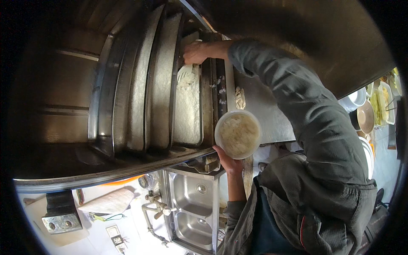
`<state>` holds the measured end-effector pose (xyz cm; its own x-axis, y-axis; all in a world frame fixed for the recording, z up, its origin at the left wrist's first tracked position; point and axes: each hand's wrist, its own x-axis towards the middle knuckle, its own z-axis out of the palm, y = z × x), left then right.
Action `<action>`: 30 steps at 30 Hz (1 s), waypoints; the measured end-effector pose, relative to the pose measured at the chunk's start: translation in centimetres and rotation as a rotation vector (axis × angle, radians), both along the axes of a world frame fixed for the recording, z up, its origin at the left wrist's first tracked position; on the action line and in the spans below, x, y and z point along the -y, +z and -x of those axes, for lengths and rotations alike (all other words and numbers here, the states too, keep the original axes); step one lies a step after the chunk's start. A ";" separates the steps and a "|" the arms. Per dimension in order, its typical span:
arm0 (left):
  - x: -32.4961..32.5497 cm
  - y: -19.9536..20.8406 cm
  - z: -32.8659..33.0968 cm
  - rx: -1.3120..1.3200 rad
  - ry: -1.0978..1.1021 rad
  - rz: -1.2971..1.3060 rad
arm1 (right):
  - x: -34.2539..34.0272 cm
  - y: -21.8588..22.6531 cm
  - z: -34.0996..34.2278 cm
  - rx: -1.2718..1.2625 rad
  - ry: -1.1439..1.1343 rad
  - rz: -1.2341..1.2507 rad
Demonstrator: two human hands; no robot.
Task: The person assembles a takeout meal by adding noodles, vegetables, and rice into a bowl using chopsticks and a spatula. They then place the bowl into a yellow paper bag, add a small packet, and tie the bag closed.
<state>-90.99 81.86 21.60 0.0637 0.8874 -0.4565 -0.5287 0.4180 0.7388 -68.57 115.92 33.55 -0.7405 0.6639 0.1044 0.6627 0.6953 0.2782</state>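
Note:
My left hand (pixel 229 162) supports a round tub of cooked rice (pixel 239 132) from its rim and side, with the thumb at the lower left edge. Farther up, my right hand (pixel 196 53) is closed around a white slotted spatula (pixel 185 71). The spatula's blade rests against the white rice (pixel 187 108) in the nearest metal tray (pixel 201 138). Most of its handle is hidden by my fingers.
More deep rice trays (pixel 163 85) stand in a row inside the metal cabinet (pixel 63 110). A folded cloth (pixel 240 98) lies by the tub on a steel surface (pixel 267 121). Below are a double sink (pixel 193 193) and a tap (pixel 163 210). Food containers (pixel 378 106) stand far right.

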 end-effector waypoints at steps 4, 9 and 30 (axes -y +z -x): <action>-0.8 -2.3 -0.4 0.129 -0.113 -0.068 | -0.2 0.2 -3.9 -0.086 -0.346 0.029; -1.0 -4.3 -0.5 0.102 -0.105 -0.048 | -2.7 -0.8 -0.7 -0.183 -0.481 0.169; -2.9 -2.2 -0.5 0.097 -0.107 -0.126 | -2.0 -6.6 3.5 -1.182 -0.652 0.932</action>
